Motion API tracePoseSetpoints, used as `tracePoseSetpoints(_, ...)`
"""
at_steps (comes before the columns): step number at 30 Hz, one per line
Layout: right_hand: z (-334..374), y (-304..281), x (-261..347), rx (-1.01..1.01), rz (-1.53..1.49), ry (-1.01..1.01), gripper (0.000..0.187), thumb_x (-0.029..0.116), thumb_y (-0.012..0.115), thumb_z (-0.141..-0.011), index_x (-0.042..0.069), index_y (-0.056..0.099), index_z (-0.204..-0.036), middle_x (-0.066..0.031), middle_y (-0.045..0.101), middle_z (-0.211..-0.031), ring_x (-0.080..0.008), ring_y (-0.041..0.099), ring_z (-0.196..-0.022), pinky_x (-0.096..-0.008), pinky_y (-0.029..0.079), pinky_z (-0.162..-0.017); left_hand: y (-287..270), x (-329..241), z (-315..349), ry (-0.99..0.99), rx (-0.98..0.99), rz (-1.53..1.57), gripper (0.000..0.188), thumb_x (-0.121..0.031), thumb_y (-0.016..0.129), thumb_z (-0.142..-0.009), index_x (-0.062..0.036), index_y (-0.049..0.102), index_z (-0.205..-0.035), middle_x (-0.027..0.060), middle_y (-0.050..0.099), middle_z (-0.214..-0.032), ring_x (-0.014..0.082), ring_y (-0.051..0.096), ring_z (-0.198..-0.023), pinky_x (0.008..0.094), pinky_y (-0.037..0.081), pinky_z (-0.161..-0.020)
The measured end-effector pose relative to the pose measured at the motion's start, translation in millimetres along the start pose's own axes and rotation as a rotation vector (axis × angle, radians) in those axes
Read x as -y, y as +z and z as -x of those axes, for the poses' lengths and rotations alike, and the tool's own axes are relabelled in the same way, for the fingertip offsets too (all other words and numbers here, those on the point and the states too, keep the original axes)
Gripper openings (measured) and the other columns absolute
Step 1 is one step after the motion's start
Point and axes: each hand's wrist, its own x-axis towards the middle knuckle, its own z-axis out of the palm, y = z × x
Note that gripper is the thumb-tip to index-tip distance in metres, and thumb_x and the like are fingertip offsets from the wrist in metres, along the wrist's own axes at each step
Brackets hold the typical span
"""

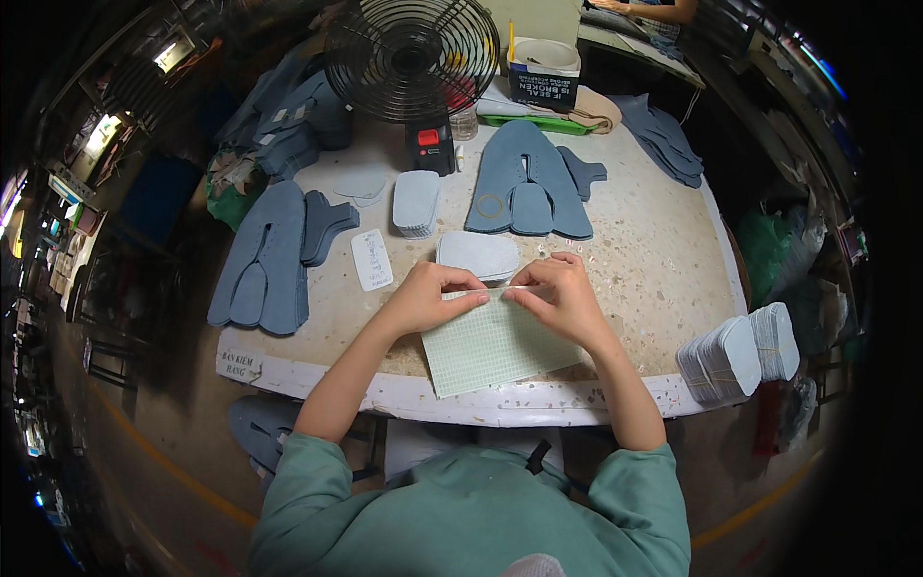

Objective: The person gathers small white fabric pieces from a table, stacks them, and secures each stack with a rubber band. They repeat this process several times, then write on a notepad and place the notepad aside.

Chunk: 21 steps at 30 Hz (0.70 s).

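Observation:
A pale green gridded sheet (500,348) lies at the table's near edge, its far edge between my hands. My left hand (431,296) is closed, thumb and fingers pinching the sheet near the middle of that edge. Close beside it, my right hand (565,298) pinches the same edge. Just beyond my fingers sits a stack of light grey rounded pieces (476,255). A taller stack of similar pieces (416,200) stands farther back. To the left lies a white card (371,261) with handwriting on it.
Blue-grey shoe-upper pieces lie stacked at left (255,269) and behind (524,173). A black fan (411,60) and a dark box (543,85) stand at the back. Banded bundles (719,363) sit on the right edge. Another person's hand (611,7) shows at the far top.

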Motion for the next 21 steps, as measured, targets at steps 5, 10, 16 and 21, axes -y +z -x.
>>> tracePoseSetpoints(5,-3.4,-3.1,-2.6,0.084,-0.215,0.17,0.016,0.021,0.075,-0.077,0.006,0.071,-0.083,-0.0064,0.069,-0.079,-0.0196,0.062,-0.076,-0.0365,0.041,-0.089,-1.4,-0.1,-0.1,0.014,0.021,0.131,0.02,-0.019,0.071,-0.084,-0.0009,0.073,-0.093,0.0055,0.07,-0.08,0.0095,0.062,-0.073,0.0244,0.05,-0.07)
tracePoseSetpoints(10,-4.1,-6.8,-5.8,0.008,-0.095,0.069,0.015,0.019,0.074,-0.076,0.006,0.072,-0.085,-0.0086,0.07,-0.082,-0.0229,0.064,-0.077,-0.0396,0.039,-0.094,-3.5,0.7,0.4,0.012,-0.007,0.145,0.02,-0.019,0.069,-0.085,-0.0004,0.073,-0.093,0.0053,0.07,-0.08,0.009,0.062,-0.073,0.0244,0.05,-0.07)
tracePoseSetpoints(16,-3.0,-5.5,-4.5,-0.067,0.013,-0.039,0.015,0.016,0.073,-0.076,0.009,0.071,-0.088,-0.0037,0.068,-0.081,-0.0203,0.061,-0.085,-0.0401,0.036,-0.096,-4.7,1.4,-0.6,0.02,0.004,0.13,0.02,-0.018,0.068,-0.086,-0.0006,0.073,-0.093,0.0051,0.07,-0.08,0.009,0.062,-0.073,0.0245,0.05,-0.07)
tracePoseSetpoints(21,-4.2,-2.7,-3.8,-0.127,0.094,-0.15,0.012,0.015,0.073,-0.075,0.01,0.069,-0.085,-0.001,0.065,-0.081,-0.0193,0.058,-0.091,-0.0394,0.037,-0.093,-4.9,4.4,-0.9,0.011,0.011,0.139,0.02,-0.018,0.068,-0.086,-0.0005,0.073,-0.093,0.0046,0.07,-0.08,0.0084,0.061,-0.073,0.0237,0.05,-0.069)
